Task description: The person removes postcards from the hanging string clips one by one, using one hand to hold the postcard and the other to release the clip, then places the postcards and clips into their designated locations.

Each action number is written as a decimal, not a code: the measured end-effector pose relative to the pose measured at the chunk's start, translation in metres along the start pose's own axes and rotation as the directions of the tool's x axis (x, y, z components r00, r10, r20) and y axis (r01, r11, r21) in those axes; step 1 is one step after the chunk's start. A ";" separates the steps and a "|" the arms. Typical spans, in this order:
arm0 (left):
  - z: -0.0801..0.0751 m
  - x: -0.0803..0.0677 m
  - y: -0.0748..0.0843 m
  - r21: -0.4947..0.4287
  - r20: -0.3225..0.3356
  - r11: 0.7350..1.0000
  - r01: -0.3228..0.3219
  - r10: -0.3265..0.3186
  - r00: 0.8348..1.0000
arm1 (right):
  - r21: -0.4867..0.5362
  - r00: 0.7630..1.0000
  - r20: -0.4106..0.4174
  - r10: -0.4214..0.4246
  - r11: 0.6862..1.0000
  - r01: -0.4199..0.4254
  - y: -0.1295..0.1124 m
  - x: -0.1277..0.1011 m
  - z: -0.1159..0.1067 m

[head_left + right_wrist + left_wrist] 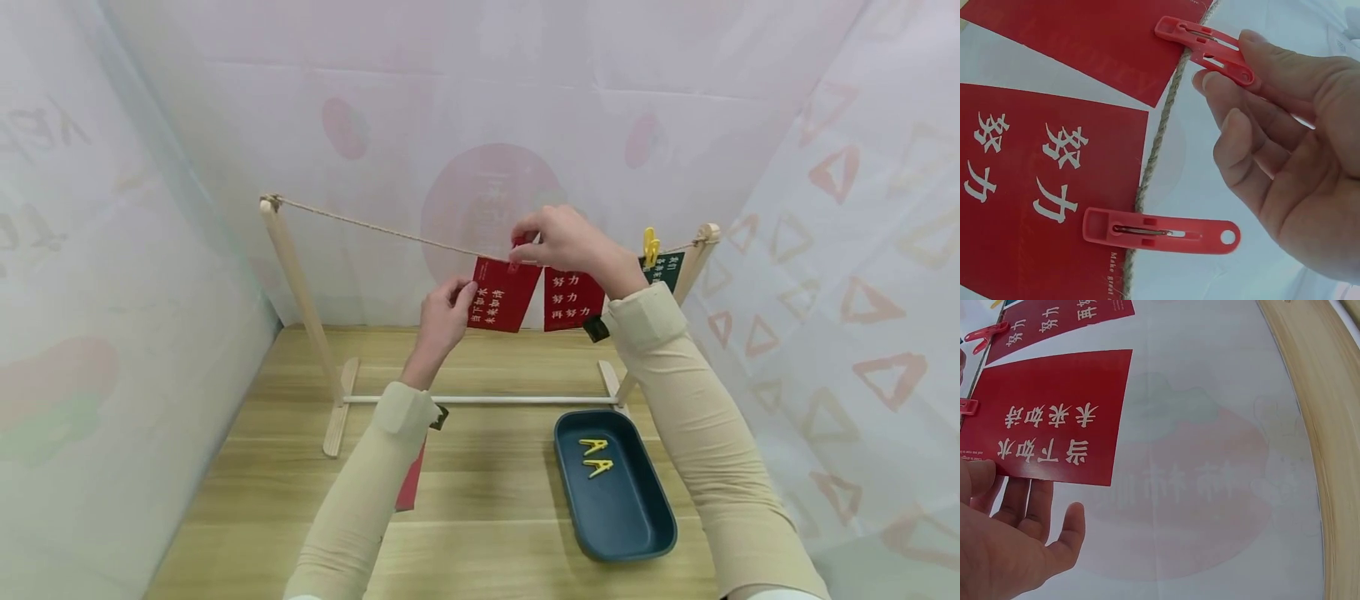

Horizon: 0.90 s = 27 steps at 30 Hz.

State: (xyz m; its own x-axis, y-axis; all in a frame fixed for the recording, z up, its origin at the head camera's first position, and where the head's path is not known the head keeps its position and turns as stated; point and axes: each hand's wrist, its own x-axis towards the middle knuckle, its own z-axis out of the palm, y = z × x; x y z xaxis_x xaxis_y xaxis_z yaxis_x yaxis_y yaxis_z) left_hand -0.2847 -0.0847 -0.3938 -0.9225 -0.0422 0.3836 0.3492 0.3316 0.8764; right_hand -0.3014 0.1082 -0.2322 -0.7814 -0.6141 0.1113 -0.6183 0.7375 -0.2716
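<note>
The white-lettered card (510, 296) is red, the obscured sheet (667, 268) seemingly green.

The wood-grain worktop (480, 475) carries a dark blue tray (622, 525), a wooden stand (305, 308) and, apparently, a red card (409, 487) mostly hidden by the left sleeve (354, 492).

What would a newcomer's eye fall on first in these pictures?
Eyes would probably go first to the red card with white characters near the middle of the twine, its edge pinched by the left hand while the right hand holds a red plastic clip at its top. Next come two yellow plastic clips, bright against the dark blue tray on the wooden table below.
</note>
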 end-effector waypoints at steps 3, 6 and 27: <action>-0.001 0.000 0.001 -0.003 -0.014 1.000 -0.008 0.008 1.000 | 0.016 0.999 -0.018 -0.026 1.000 0.026 0.001 0.000 -0.001; -0.003 -0.001 0.002 0.001 -0.020 1.000 -0.010 0.010 1.000 | 0.031 0.998 -0.038 -0.039 0.999 0.041 0.001 0.000 -0.003; -0.014 -0.003 -0.004 -0.012 -0.044 0.999 -0.035 0.034 0.998 | 0.081 0.979 -0.206 -0.003 0.997 0.021 -0.006 -0.008 -0.016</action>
State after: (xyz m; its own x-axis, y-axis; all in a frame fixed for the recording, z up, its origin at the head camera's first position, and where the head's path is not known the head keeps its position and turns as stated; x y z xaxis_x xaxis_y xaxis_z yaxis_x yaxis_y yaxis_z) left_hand -0.2812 -0.0995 -0.3942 -0.9020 -0.0720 0.4257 0.3831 0.3211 0.8661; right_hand -0.2928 0.1127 -0.2158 -0.7799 -0.5454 0.3069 -0.6253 0.6997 -0.3456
